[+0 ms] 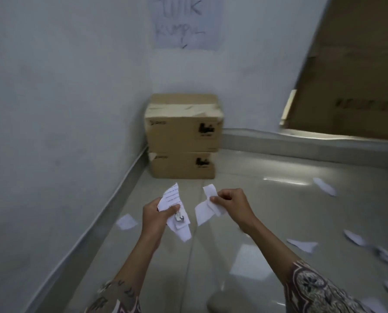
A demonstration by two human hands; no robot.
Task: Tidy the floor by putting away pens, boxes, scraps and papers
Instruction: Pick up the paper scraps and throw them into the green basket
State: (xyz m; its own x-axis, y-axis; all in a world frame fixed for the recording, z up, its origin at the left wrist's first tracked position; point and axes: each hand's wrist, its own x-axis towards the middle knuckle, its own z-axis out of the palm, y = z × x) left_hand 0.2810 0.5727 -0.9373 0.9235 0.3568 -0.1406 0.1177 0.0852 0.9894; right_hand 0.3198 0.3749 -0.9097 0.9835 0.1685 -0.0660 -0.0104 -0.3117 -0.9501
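Here, both hands are raised over the tiled floor (244, 177), each holding torn paper. The left hand (157, 214) grips a bunch of printed paper scraps (173, 199), thumb and fingers curled round them, with a longer white strip hanging down from the bunch toward 5 o'clock. The right hand (230, 203) pinches a second pair of white paper scraps (207, 210) between thumb and fingertips; these pieces sit just beside the left bunch without touching it. Patterned sleeves (312, 288) cover both forearms near the bottom edge.

At 12 o'clock from the hands, two cardboard boxes (182, 134) stand stacked in the corner, the upper one sealed with tape and slightly overhanging the lower. Above them a handwritten paper sign (186, 21) is fixed to the wall. At 1 to 2 o'clock a large cardboard sheet (355, 71) leans against the wall.

More torn paper pieces (302, 245) lie scattered on the floor from 2 to 5 o'clock, and one scrap (126, 221) lies at 9 o'clock, near the baseboard.
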